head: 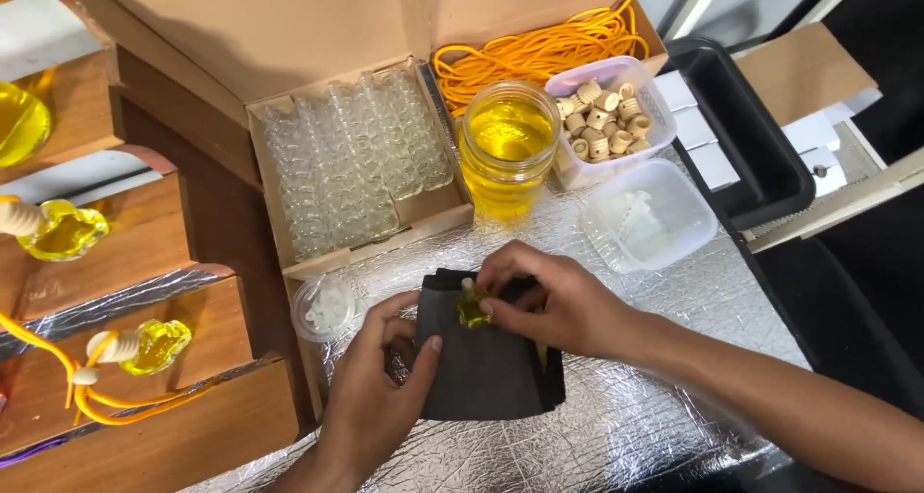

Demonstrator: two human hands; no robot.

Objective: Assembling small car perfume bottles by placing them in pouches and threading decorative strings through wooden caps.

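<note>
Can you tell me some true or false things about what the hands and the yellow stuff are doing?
1. Both hands hold a black cloth. True.
2. The jar holds blue liquid. False: it is yellow.
3. The right hand pinches a small yellow bottle at the cloth. True.
4. The orange cord lies on the floor. False: it lies in the box, behind the jar.
5. The left hand holds the jar. False: it grips the cloth.

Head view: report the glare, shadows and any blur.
Head view: glare sparkles on the crinkled foil mat; light glows through the jar of yellow liquid; the box lid shades the glass bottles; left hand, right hand and black cloth look slightly soft.
</note>
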